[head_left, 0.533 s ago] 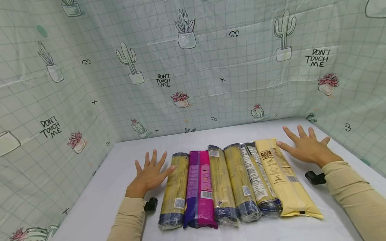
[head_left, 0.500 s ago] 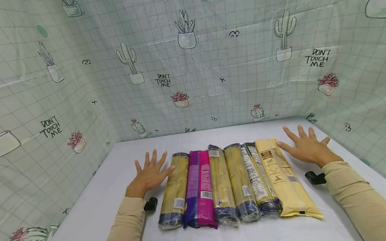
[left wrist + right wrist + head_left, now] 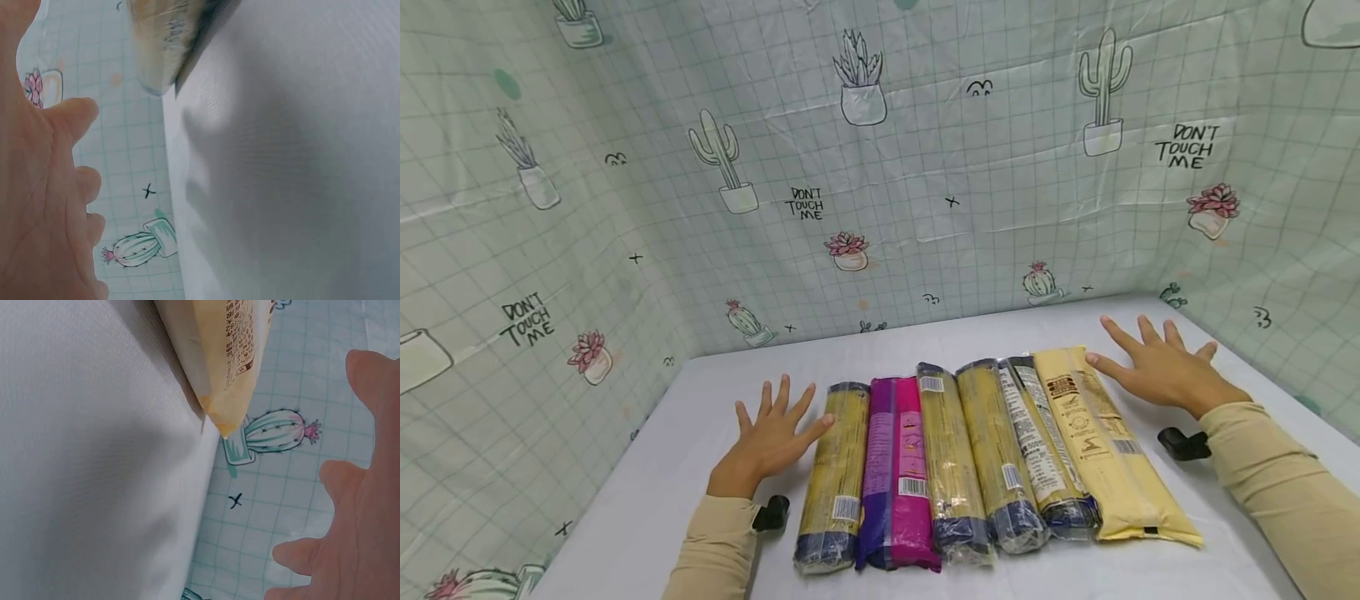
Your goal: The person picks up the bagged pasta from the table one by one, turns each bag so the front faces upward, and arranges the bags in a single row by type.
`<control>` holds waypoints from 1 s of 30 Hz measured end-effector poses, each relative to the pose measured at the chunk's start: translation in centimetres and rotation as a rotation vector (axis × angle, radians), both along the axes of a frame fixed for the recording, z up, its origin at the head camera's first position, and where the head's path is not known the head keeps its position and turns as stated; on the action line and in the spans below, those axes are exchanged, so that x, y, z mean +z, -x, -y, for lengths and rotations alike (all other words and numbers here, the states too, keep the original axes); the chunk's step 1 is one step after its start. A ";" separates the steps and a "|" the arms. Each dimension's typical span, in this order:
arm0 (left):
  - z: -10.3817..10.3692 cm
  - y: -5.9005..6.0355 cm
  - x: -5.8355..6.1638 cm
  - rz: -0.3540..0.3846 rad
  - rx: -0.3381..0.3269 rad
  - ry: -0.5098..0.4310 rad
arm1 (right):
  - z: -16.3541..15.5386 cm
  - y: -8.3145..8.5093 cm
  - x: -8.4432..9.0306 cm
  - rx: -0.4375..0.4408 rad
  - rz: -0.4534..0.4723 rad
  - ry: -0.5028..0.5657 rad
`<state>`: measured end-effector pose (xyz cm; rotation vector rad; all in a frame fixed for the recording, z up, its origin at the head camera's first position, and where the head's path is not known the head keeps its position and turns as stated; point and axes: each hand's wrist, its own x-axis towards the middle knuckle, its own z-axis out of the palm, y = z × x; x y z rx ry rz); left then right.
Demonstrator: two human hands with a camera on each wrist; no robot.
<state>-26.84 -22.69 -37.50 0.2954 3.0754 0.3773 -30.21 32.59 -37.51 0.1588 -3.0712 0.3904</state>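
Resting flat on the white table (image 3: 700, 400), left hand (image 3: 769, 439) with fingers spread and straight, gripping nothing, thumb tip just touching the side of the leftmost yellow pasta pack (image 3: 837, 471). Same deal on the other side: right hand (image 3: 1161, 367) splayed palm-down, empty, thumb tip at the edge of the pale cream pack (image 3: 1101, 442).

Hard to read much from the wrist views tbh. Left wrist: only a blurry palm and fingertips at the frame edge, plus a cut-off end of a pack up top. Right wrist: just fingers poking in from the right and the cropped corner of the cream pack. Can't tell from those whether the palms actually press down.

Six packs lying side by side in a row between the hands, including a purple-pink pack (image 3: 897, 467) second from left, all touching or overlapping neighbours. Sleeves cut off by the bottom edge.

Plenty of bare table behind the row up to the cactus-print backdrop (image 3: 880, 167), and open strips outside each hand before the side walls. Small black clip-like bits (image 3: 1180, 443) by each wrist, not clear what those are.
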 end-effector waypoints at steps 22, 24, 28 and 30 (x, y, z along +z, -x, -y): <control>-1.1 -0.2 0.5 0.005 -0.038 -0.003 | 0.9 0.0 0.4 0.018 -0.016 -0.019; -1.2 -0.2 0.6 0.001 -0.041 0.008 | 1.0 0.0 0.4 0.016 -0.016 -0.025; -1.6 -0.4 0.8 -0.008 -0.052 0.017 | 1.2 -0.1 0.4 0.020 -0.014 -0.033; -2.0 -0.5 1.0 -0.013 -0.057 0.023 | 1.4 -0.1 0.3 0.027 -0.018 -0.032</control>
